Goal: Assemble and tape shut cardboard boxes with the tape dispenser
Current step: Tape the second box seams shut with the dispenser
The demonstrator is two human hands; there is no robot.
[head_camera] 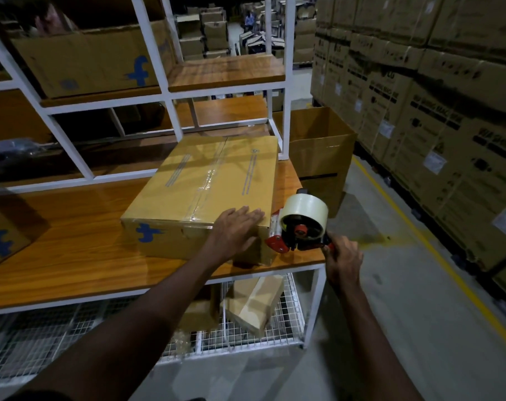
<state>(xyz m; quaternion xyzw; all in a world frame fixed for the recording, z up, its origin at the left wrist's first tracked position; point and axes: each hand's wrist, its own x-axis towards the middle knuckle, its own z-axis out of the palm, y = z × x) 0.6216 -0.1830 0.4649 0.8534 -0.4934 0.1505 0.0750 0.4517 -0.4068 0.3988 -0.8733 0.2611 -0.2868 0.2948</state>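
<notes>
A closed cardboard box (pixel 205 186) with a blue logo lies on the wooden table (pixel 72 244), clear tape running along its top seam. My left hand (pixel 234 230) lies flat with straight fingers on the box's near right corner. My right hand (pixel 342 256) grips the handle of a red and black tape dispenser (pixel 301 224) carrying a roll of clear tape. The dispenser's front end sits against the box's right side at the near corner.
An open empty carton (pixel 321 151) stands on the floor beyond the table's right end. White shelving (pixel 170 96) rises behind the box. Another logo box (pixel 3 233) sits at the left edge. Stacked cartons (pixel 434 96) line the right side, cardboard pieces (pixel 254 302) lie under the table.
</notes>
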